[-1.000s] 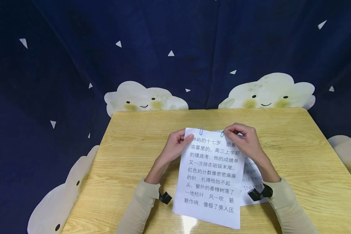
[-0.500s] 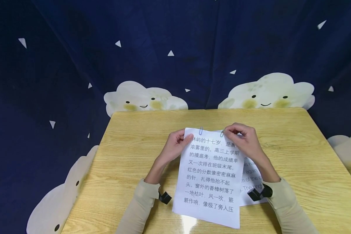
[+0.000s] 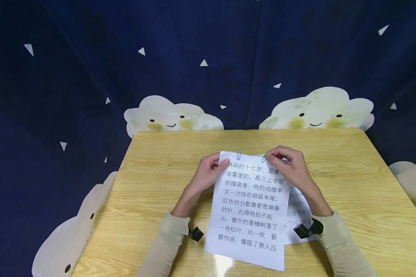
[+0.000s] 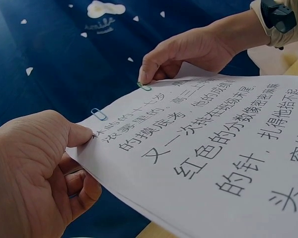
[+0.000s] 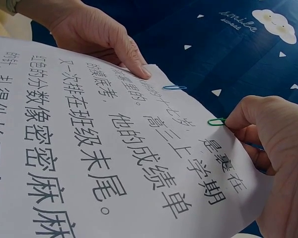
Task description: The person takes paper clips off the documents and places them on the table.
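While the left hand (image 3: 209, 171) pinches the upper-left corner of a white Chinese-printed sheet (image 3: 249, 215) raised above the pale wooden tabletop (image 3: 152, 173), the right hand (image 3: 289, 165), its grip narrow, pinches a green wire paperclip (image 5: 217, 122) on the sheet's top edge. A blue wire paperclip (image 5: 175, 88) sits nearer its left corner; a white English-printed page (image 3: 292, 238) shows beyond its right edge.

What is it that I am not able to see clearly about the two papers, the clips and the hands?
- Head view: most of the English sheet, covered by the Chinese sheet and right forearm.
- Head view: how many sheets are held together; the edges are too thin to count.
- Right wrist view: the left hand's fingers behind the Chinese sheet, which hides them.
- Same view: the green clip's outer end, covered by the right hand.
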Tool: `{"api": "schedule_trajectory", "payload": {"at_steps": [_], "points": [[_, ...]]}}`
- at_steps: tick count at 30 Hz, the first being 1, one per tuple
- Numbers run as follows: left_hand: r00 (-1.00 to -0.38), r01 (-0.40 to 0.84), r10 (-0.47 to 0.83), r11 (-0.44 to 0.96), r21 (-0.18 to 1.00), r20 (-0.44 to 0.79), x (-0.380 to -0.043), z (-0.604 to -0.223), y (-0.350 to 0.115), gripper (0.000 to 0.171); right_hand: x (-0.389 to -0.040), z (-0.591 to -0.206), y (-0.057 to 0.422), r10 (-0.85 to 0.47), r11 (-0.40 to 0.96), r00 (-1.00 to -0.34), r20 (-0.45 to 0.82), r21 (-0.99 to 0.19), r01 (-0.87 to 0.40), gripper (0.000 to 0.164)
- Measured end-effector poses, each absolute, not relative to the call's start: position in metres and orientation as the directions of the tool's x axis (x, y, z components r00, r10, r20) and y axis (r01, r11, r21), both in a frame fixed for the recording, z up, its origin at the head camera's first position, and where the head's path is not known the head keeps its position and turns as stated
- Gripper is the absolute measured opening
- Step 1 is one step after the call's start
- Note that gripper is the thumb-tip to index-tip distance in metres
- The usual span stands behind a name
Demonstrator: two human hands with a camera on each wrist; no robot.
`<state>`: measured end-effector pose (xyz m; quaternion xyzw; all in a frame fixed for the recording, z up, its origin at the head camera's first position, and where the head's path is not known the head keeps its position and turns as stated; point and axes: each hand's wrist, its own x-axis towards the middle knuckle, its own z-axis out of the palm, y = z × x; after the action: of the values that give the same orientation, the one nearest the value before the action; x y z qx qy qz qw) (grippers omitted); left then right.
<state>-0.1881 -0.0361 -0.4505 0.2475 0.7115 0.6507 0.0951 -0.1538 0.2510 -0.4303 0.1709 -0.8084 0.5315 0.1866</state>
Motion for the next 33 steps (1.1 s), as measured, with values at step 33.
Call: {"api": "schedule_trajectory", "payload": {"at_steps": [33], "points": [[-0.860, 0.231, 0.472, 0.017, 0.973, 0.196, -0.189, -0.451, -0.036, 0.023, -0.156, -0.434, 0.253, -0.067, 0.389, -0.878, 0.473, -0.798, -0.460, 0.011]]}}
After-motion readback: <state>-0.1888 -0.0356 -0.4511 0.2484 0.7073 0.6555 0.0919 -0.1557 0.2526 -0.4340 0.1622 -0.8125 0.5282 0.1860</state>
